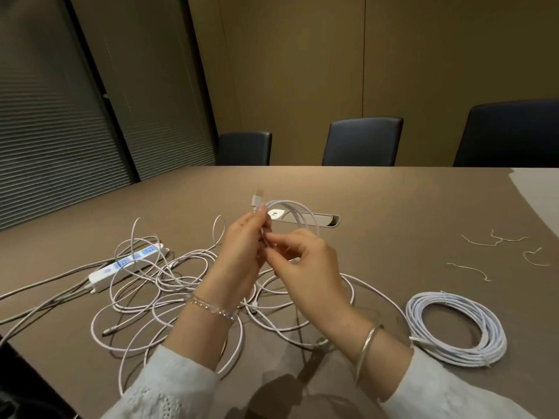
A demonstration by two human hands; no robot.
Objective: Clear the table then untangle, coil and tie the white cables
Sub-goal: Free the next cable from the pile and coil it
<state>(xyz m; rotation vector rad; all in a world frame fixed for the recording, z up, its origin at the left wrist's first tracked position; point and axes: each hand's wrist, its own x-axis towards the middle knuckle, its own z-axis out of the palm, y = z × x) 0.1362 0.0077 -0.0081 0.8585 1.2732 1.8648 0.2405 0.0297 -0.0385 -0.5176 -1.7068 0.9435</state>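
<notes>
A loose tangle of white cables (169, 285) sprawls over the brown table (393, 201) in front of me. My left hand (242, 255) holds one white cable upright near its plug end (256, 199), which sticks up above my fingers. My right hand (305, 261) pinches the same cable just beside the left hand. A small loop of that cable (299, 211) arcs up behind both hands. At the right lies a finished coil of white cable (456, 328), tied.
A white power strip (127, 264) with blue sockets lies at the left among the cables, grey leads running off the table's left edge. Several wire ties (496, 240) lie at the far right. A table socket slot (305, 219) sits behind my hands. Three dark chairs (363, 140) stand beyond.
</notes>
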